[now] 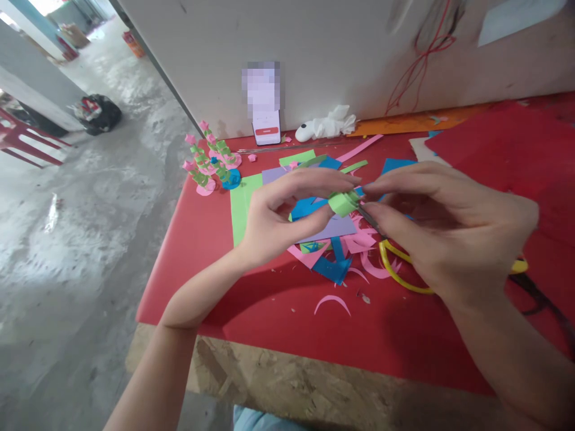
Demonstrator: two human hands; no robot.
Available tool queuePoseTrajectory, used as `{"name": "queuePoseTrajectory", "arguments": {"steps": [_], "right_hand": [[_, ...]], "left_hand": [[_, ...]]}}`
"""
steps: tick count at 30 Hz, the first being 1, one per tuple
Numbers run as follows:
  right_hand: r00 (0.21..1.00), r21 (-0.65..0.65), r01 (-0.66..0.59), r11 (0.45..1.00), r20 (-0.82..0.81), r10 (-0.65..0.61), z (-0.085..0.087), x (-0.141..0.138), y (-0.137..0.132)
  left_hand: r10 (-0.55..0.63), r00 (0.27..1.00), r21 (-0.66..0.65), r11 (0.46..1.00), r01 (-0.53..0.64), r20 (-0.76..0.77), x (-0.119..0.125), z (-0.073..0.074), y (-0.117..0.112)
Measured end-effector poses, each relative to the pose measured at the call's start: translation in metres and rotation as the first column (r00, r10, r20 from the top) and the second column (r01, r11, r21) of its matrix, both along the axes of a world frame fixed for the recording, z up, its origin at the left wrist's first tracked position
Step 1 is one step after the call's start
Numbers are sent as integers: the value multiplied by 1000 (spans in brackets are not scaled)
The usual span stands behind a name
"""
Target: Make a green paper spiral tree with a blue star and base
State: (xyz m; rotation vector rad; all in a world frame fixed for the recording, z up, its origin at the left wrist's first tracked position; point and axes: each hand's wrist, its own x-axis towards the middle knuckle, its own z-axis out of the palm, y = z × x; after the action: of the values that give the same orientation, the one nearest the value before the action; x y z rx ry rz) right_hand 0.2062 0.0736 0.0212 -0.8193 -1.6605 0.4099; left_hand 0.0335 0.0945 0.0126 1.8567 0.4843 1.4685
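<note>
My left hand (pixel 287 209) pinches a coiled light-green paper strip (pixel 343 203) between thumb and fingers, above the table. My right hand (pixel 453 221) is closed at the coil's right end, thumb and forefinger pressed close together on it. A thin grey edge shows by the right thumb; I cannot tell what it belongs to. Beneath the right hand lie yellow-handled scissors (pixel 395 275), partly hidden. Under both hands are blue, purple and pink paper sheets and scraps (pixel 332 266), with a green sheet (pixel 240 206) to their left.
Small paper flowers (pixel 209 158) on pink and blue bases stand at the table's far left corner. A phone (pixel 266 114) leans on the wall beside a white wrapped object (pixel 326 126). Red sheets (pixel 507 149) lie at right on the red tabletop (pixel 179 269). An orange strip (pixel 399 124) runs along the wall.
</note>
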Motion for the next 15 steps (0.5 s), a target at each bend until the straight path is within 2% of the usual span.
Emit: {"name": "queuePoseTrajectory", "arguments": {"steps": [3, 7, 12, 15], "right_hand": [[998, 32, 5, 999, 56, -7, 4, 1, -2], [991, 75, 32, 997, 126, -41, 9, 0, -7], [983, 52, 78, 996, 165, -85, 11, -1, -14], [979, 75, 72, 995, 183, -85, 12, 0, -15]], "left_hand": [[-41, 999, 62, 997, 41, 4, -1, -1, 1], [-26, 1000, 132, 991, 26, -8, -1, -2, 4], [-72, 997, 152, 986, 66, 36, 1, -2, 5], [-39, 999, 152, 988, 37, 10, 3, -2, 3]]}}
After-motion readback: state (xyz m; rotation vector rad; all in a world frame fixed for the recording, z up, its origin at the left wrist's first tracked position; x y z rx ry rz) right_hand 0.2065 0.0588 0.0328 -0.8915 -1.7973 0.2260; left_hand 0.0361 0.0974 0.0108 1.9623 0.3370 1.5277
